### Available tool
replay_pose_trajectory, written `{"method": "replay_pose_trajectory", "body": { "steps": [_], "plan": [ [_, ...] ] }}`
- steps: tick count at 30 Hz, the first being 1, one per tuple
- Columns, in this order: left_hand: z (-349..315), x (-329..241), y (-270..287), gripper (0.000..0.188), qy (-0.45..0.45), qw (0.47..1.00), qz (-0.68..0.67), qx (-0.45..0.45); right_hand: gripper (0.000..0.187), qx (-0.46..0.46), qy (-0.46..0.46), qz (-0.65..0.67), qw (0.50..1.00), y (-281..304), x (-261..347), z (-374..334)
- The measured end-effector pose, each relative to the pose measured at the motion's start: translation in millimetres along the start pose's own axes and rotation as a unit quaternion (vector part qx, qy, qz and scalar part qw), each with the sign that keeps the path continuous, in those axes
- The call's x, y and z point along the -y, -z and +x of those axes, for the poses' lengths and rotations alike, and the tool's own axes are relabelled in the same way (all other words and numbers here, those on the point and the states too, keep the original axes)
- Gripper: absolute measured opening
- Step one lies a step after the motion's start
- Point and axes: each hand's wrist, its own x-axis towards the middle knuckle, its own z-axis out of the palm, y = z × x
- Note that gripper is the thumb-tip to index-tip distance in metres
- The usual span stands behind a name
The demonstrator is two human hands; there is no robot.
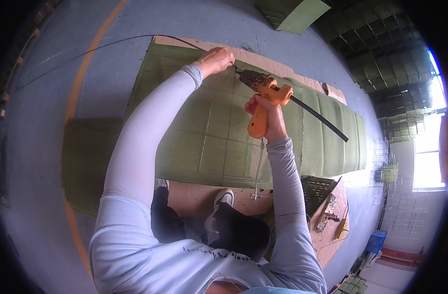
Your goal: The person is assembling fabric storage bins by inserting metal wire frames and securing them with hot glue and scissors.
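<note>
My right hand (272, 115) is wrapped round the handle of an orange hot glue gun (259, 122). A long black glue stick (322, 120) pokes out of its back, and dark, crusted residue coats the front end. The nozzle points left toward my left hand (216, 61), whose fingers are pinched together at the far edge of a green mesh panel (185, 112). What they hold is hidden. Thin wire lines of a frame show through the mesh. From the gun's handle a pale cord (259, 166) hangs down.
Pinkish cardboard (189, 193) lies under the panel and my feet. Folded green mesh pieces (327, 127) lie to the right, another panel (89, 157) to the left. Tools with dark residue (329, 213) rest at lower right. Stacks of green boxes (380, 54) stand at far right.
</note>
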Motion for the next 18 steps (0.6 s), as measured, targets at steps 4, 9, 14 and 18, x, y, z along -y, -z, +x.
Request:
{"method": "replay_pose_trajectory", "body": {
  "steps": [4,9,14,18],
  "plan": [
    [-2.6,2.7,-1.5,0.019,0.014,1.000,-0.010,0.026,0.024,0.011,-0.003,0.021,1.000,7.9,5.4,-9.5],
    [-29.8,-1.8,-21.4,0.024,-0.035,0.997,0.011,-0.064,0.036,0.047,0.031,0.119,0.991,10.4,14.2,-24.3],
    [-43.0,-17.2,-22.0,0.027,-0.008,0.994,0.001,-0.111,0.038,0.014,0.043,0.167,0.985,33.4,5.1,-2.2],
    [-48.0,-26.5,-18.4,0.026,-0.005,0.993,0.028,-0.114,0.038,0.018,0.031,0.209,0.977,33.0,5.6,1.0]
  ]
}}
